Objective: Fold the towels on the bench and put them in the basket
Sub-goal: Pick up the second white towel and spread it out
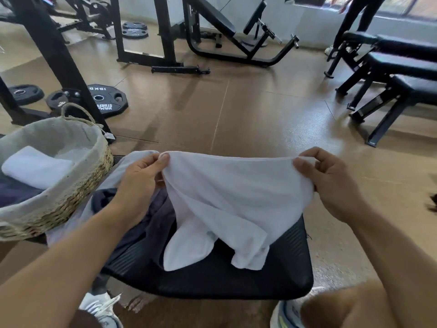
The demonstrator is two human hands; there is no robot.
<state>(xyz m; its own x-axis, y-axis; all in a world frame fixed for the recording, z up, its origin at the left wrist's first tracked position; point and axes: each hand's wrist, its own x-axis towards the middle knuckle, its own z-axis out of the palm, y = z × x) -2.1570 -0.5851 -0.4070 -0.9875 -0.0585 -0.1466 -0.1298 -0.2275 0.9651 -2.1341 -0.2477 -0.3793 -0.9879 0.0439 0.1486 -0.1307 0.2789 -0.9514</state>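
From the head view, both hands pinch the top edge of a white towel [236, 200] at mid-frame, the left hand [142, 178] at one corner, the right hand [331, 183] at the other, likely to spread it for folding; its lower part drapes onto the black worktop [236, 280]; darker towels [151, 223] lie beside it; the basket [78, 192], lower left, holds a folded white towel [35, 166].
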